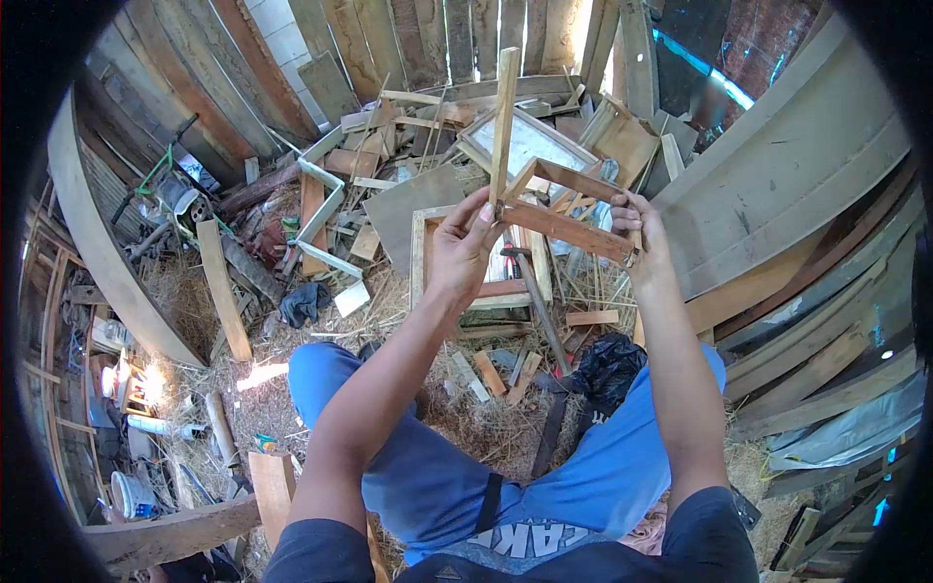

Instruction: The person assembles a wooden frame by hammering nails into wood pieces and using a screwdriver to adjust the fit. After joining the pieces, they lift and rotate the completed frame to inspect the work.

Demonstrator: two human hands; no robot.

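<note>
Both hands hold up a small rectangular wooden frame (569, 231) in front of me. My left hand (468, 236) is closed round its left corner, where a long wooden strip (504, 117) stands upright. On the right, my right hand (639, 231) grips the frame's other end, its fingers wrapped over the wood. Beneath the frame a hammer (540, 306) leans with its head on a larger wooden frame (420, 262) that lies on the ground.
Scrap boards and a white-panelled frame (530, 139) are piled ahead. A black plastic bag (609, 372) lies near my right knee. Curved planks (777, 175) line the right side, and a leaning board (222, 291) stands at the left.
</note>
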